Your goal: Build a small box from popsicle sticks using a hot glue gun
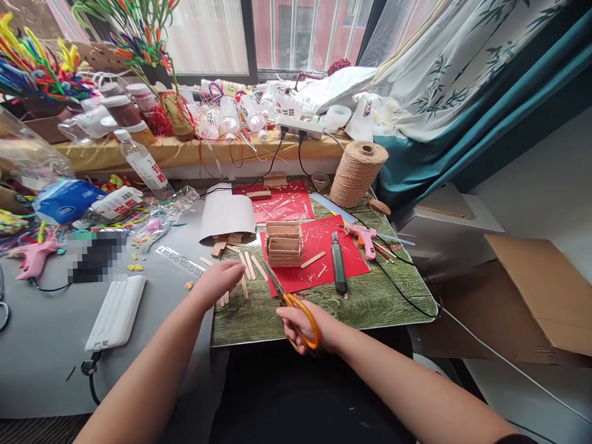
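My right hand (299,325) is closed around the orange handles of a pair of scissors (295,306), whose blades point up and left toward a small box built of wooden craft sticks (284,244). My left hand (224,277) hovers over loose craft sticks (249,266), its fingers bent together; whatever they hold, if anything, is hidden. The stick box stands on a red sheet (321,263) with shavings and a few sticks around it. A dark green utility knife (339,266) lies on the sheet's right part.
A pink glue gun (363,239) with a trailing cord lies at the right, below a big twine spool (358,174). A curved white card (226,215) stands behind my left hand. On the grey table at left are a clear ruler (179,260) and a white power bank (117,312).
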### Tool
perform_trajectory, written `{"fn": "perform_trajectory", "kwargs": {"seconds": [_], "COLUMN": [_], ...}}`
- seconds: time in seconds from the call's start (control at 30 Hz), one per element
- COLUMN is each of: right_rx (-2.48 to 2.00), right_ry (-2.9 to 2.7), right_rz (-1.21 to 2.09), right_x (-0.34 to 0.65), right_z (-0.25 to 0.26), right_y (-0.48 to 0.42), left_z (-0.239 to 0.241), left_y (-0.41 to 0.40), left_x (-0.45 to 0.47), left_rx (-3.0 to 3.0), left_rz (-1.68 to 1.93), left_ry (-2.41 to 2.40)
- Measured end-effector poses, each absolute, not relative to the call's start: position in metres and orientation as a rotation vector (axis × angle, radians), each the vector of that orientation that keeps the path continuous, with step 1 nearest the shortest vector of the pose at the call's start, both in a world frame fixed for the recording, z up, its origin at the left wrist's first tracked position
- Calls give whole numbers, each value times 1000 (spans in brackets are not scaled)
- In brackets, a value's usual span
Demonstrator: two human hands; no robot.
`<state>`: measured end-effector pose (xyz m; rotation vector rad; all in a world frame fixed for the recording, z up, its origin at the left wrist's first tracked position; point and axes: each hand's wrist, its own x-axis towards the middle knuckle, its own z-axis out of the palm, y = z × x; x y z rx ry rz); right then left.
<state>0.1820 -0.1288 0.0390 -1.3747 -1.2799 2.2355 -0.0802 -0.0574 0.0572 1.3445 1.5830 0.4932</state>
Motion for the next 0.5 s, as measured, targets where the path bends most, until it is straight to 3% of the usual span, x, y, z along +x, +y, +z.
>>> {"fn": "perform_trajectory", "kwargs": {"seconds": [0.17, 0.37, 0.5], "right_rx": [-1606, -2195, -2302], "right_ry": [-1546, -1772, -1796], "right_rz": [1780, 773, 567], "right_x": [259, 338, 362], "right_z": [47, 50, 43], "right_y": [-156, -135, -112], "left_z": [78, 70, 64], "left_y": [-55, -35, -27], "left_x": [-138, -180, -186], "left_rx": [1681, 1926, 1854], "left_rz": [249, -27, 4], "left_ry": [1965, 2426, 2430]}}
